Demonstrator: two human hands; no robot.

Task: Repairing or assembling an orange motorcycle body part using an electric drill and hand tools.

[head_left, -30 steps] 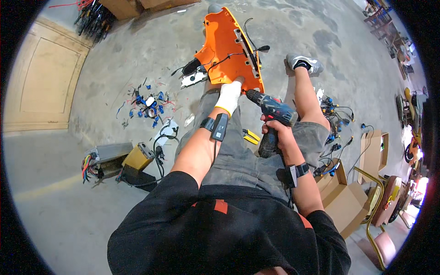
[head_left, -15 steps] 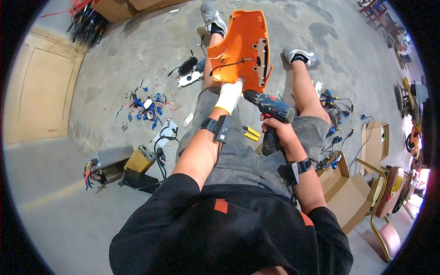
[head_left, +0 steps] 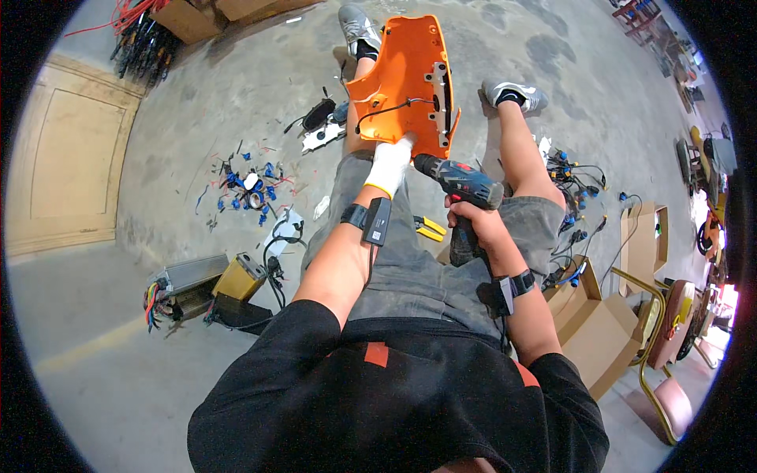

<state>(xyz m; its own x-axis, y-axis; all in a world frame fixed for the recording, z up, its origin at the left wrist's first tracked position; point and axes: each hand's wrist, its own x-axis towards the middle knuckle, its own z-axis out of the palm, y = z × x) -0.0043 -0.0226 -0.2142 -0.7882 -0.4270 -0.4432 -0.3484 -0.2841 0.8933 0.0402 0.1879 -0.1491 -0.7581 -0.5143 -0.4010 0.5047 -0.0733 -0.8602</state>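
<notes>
My left hand [head_left: 389,167], in a white glove, grips the near edge of an orange plastic shell [head_left: 400,71]; its fingertips are partly hidden by the shell. The shell's hollow inside faces me, tilted up between my legs. Along its right side runs a white and black strip [head_left: 438,110] with screw points, and a dark cable [head_left: 390,109] crosses the inside. In my bare right hand [head_left: 482,224] is a cordless drill [head_left: 465,183], its chuck pointing left toward the shell's lower corner, seemingly apart from it. Yellow-handled pliers [head_left: 430,229] lie between my thighs.
Left on the floor are blue connectors and wire scraps [head_left: 251,186], a black oval part [head_left: 318,115], and metal-cased units with cables [head_left: 195,285]. At right lie more cabled connectors [head_left: 579,189], open cardboard boxes [head_left: 599,327] and a chair [head_left: 670,394]. A wooden door [head_left: 71,158] stands far left.
The whole view has shifted slightly, and the orange shell with my gloved hand sits a little further left. My right hand keeps its hold on the drill.
</notes>
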